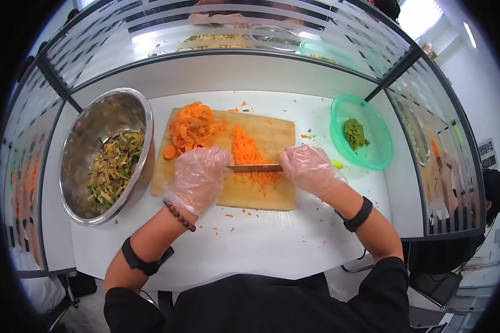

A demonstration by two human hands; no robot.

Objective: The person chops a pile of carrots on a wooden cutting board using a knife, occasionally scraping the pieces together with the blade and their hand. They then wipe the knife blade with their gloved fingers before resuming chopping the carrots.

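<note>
A knife lies crosswise over finely chopped carrot on a wooden cutting board. My right hand, in a clear plastic glove, is closed around the handle end, hiding the handle. At the other end of the blade, my left hand, gloved the same way, is closed with its fingers at the tip. Chopped bits lie on both sides of the blade. Behind my left hand sits a heap of carrot peelings or thin strips, with a round carrot piece at the board's left edge.
A large steel bowl of mixed chopped vegetables stands left of the board. To the right is a green plastic bowl holding green mash. Carrot scraps dot the white table. Partition panels border the back and sides.
</note>
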